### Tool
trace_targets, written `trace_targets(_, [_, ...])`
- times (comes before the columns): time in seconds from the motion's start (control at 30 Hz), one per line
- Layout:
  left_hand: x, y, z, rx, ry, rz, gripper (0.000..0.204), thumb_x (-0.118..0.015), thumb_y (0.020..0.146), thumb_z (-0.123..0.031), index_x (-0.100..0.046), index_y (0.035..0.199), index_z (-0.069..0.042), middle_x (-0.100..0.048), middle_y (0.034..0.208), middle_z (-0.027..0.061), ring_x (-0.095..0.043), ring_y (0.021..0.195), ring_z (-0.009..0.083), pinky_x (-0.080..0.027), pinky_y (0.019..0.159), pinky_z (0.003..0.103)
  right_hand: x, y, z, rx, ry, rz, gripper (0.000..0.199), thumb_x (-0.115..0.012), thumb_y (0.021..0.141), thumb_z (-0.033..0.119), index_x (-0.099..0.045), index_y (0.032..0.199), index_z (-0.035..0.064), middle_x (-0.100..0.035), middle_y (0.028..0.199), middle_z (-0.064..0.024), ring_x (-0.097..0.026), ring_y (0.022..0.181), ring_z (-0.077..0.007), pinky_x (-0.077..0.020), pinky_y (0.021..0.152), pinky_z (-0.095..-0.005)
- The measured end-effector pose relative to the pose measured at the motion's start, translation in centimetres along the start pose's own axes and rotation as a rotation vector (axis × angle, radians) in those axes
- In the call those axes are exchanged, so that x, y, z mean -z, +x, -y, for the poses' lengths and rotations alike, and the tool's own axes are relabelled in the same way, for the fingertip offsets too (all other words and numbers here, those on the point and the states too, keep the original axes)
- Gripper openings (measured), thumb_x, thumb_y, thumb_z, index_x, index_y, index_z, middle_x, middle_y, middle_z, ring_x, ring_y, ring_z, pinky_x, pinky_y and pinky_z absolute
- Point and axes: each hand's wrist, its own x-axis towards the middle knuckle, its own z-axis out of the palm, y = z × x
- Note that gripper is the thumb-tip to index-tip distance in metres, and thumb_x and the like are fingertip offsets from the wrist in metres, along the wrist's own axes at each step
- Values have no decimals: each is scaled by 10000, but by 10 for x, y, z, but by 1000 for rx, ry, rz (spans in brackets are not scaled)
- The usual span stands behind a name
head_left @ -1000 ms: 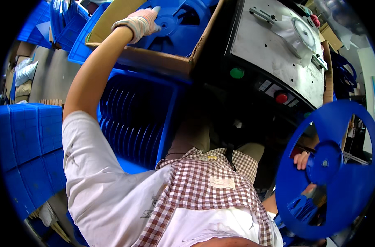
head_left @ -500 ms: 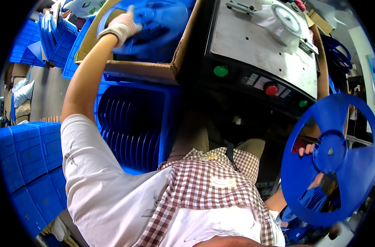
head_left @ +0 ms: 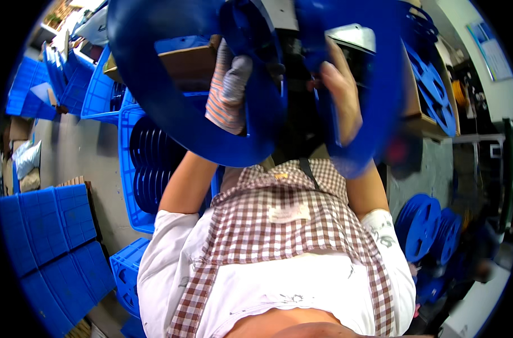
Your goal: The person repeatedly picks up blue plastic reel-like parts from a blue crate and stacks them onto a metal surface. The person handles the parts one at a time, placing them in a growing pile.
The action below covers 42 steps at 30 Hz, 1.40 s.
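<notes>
Two large blue plastic reel flanges with wide cut-outs are held up in front of my chest, facing each other with a gap between their hubs. My left hand [head_left: 230, 84], in a striped knit glove, grips the left reel flange [head_left: 211, 143] near its hub, fingers reaching through a cut-out. Bare, my right hand [head_left: 342, 93] is closed on the right reel flange [head_left: 388, 73] beside its hub. The brush-like dark tip with blue strands seen earlier by the right hand cannot be made out. Both flanges blur slightly and cover most of the machine [head_left: 355, 36] behind.
A cardboard box [head_left: 183, 66] stands behind the left flange. Below it, a blue crate [head_left: 127, 191] holds rows of dark discs. More flanges [head_left: 433, 84] sit in a box at right, others [head_left: 419, 225] stand at lower right. Stacked blue crates [head_left: 48, 231] stand at left.
My left hand has come back from the cardboard box with a blue flange. My right hand has brought its flange from the far right to the middle, facing the other.
</notes>
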Motion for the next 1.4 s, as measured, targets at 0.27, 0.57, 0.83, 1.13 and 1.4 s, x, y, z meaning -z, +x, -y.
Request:
trace_targets(0.27, [-37,-22,39,-159,259,132,704,-607,954,-195,-190,1515,-113,-539,1274,74,-536,1157,151,-469,983,269,16,-6,-33,154,-307,-11,690,-507,891,564,-446,1421,126,-439,912,-97,-509,861,-211,-442,793,-353])
trace_targets(0.57, [-46,-19,45,-99,387,61,647,-637,936,-196,-283,1467,-89,-582,1154,51,-572,1006,104,-495,860,233,27,-11,-30,106,-268,-49,701,-492,887,591,-457,1416,132,-478,930,-109,-531,891,-218,-456,809,-364])
trace_targets(0.83, [-48,-16,52,-149,496,83,559,-643,931,-217,-372,1398,-71,-597,1142,59,-590,983,116,-511,833,245,31,-12,-26,51,-343,-17,729,-521,876,592,-431,1432,130,-541,1067,-170,-570,1017,-278,-468,875,-390])
trace_targets(1.13, [31,30,19,-59,521,170,403,-641,925,-226,-520,1261,-39,-633,1112,73,-634,942,148,-543,813,290,87,29,9,7,-856,298,763,-533,807,662,-324,1473,353,-579,1242,-268,-565,1149,-442,-444,994,-472])
trace_targets(1.4, [53,200,0,169,-54,340,367,-505,933,-99,-521,1285,5,-629,1175,131,-609,1089,258,-484,949,356,141,200,-40,-33,-1370,253,752,-395,850,717,-354,1469,292,-464,1369,-220,-454,1258,-403,-330,1045,-473])
